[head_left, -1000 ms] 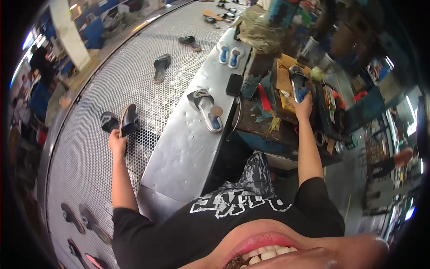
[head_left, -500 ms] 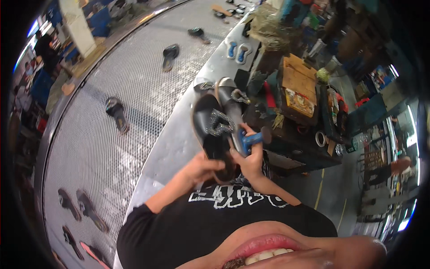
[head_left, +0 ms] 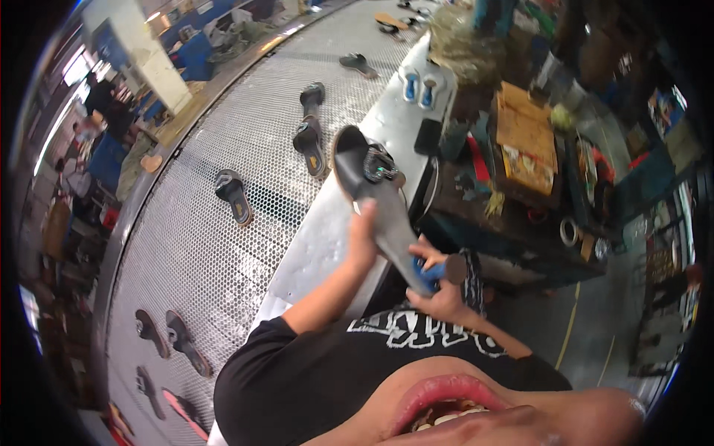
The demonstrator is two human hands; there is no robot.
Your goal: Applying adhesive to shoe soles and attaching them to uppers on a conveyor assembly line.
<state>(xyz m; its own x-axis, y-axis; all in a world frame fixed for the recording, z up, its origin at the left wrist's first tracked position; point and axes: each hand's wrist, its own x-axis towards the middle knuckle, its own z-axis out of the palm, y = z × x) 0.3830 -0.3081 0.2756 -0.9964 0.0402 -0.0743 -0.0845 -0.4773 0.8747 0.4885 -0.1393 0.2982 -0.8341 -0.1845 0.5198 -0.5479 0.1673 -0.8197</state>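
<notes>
A black slide sandal point(head_left: 387, 215) with a sparkling ornament on its strap is held in front of me, toe pointing away and to the left. My left hand point(head_left: 362, 239) grips the sandal's left edge around its middle. At the heel end, my right hand point(head_left: 440, 293) is closed around a short blue tool point(head_left: 430, 275) with a round brown end. Its fingers also press against the sandal's heel. How the tool meets the sandal is hidden by the fingers. Another black slide sandal point(head_left: 309, 150) rests on the mesh belt point(head_left: 260, 267) beyond my left hand.
More sandals lie scattered along the belt, such as a black one point(head_left: 235, 197). A metal ledge point(head_left: 316, 241) borders it. Two blue pieces in white surrounds point(head_left: 419, 91) sit farther up. A cluttered dark bench point(head_left: 476, 212) with a cardboard piece point(head_left: 524, 119) stands to my right.
Two sandals were in my hands before; now one is, and another lies on the belt. My left hand has moved from a heel to the other sandal's edge. The view has shifted.
</notes>
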